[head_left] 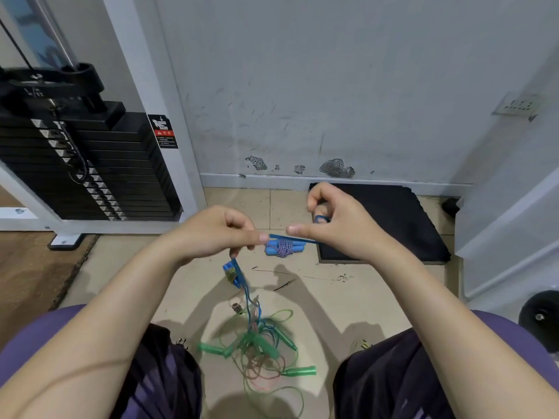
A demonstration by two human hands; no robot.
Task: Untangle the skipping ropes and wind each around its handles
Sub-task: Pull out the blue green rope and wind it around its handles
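Head view: both forearms reach in from the lower corners and meet at centre frame. The left hand (pixel 223 234) curls its fingers and pinches the blue rope (pixel 242 275), which hangs down from it to the tangled ropes (pixel 260 346) on the floor at lower centre. The right hand (pixel 335 225), just right of it, holds the same rope's taut stretch, a loop round one curled finger. A wound blue rope bundle (pixel 284 247) lies beyond, beside the black mat (pixel 402 225).
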